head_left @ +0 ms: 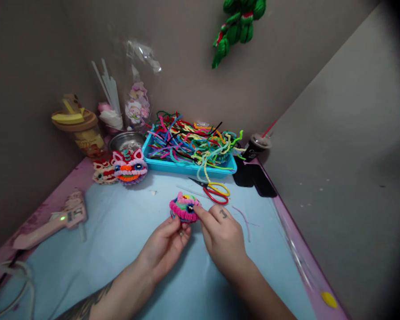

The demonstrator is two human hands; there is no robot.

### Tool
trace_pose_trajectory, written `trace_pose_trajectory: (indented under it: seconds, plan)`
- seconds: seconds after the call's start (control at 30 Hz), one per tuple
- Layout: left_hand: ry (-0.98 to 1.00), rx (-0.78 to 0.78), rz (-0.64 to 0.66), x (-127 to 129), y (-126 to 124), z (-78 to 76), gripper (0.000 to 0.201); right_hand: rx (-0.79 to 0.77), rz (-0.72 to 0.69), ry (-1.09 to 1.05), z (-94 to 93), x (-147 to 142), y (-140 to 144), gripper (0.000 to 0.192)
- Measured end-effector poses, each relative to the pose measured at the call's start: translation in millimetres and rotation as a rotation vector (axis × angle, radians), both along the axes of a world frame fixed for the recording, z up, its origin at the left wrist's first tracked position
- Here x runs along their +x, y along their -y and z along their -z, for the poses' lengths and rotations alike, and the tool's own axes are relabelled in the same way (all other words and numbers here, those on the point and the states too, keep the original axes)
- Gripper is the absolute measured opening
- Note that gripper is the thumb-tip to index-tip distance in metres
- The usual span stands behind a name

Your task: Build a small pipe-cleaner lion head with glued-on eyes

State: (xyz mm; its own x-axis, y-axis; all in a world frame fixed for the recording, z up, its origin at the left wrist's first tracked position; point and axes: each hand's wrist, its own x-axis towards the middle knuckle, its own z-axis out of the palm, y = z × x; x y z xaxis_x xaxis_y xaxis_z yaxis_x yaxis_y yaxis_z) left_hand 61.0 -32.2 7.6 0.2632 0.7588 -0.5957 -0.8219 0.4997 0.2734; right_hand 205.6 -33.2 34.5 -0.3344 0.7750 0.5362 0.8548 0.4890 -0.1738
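Observation:
A small pink, multicoloured pipe-cleaner lion head (pixel 179 210) is held up over the middle of the table. My left hand (pixel 169 240) grips it from below, thumb in front and fingers curled underneath. At its right side, my right hand (pixel 224 238) has the index fingertip pressed by the dark blue eye, with the other fingers curled in; its thumb is mostly hidden. Just behind lie scissors (pixel 216 193) with red and yellow handles. Two finished-looking lion heads stand at the back left, a lilac one (pixel 130 168) in front of a cream one (pixel 103 173).
A blue tray (pixel 186 168) heaped with pipe cleaners stands at the back. To the left lies a pink glue gun (pixel 58 221), its green light on. Two black phones (pixel 260 180) and a drink cup (pixel 257 144) are back right. A metal bowl (pixel 127 141) sits behind the lion heads.

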Motion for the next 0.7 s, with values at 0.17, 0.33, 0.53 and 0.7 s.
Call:
trace_pose_trajectory:
  seconds: [0.17,0.33,0.53,0.7]
  plan:
    - [0.002,0.009,-0.006,-0.5,0.1,2.0,0.024,-0.005,-0.002,-0.025,0.1,-0.4,-0.4,0.029]
    - [0.011,0.033,-0.005,-0.7,-0.1,2.6,0.022,-0.014,-0.013,-0.062,0.5,0.5,-0.3,0.029]
    - [0.012,0.053,-0.010,-1.1,2.3,0.5,0.023,-0.055,-0.028,-0.110,1.7,1.6,-0.1,0.026]
    - [0.021,0.059,-0.013,-2.4,2.1,4.6,0.023,-0.068,-0.052,-0.144,1.1,1.7,-1.0,0.025]
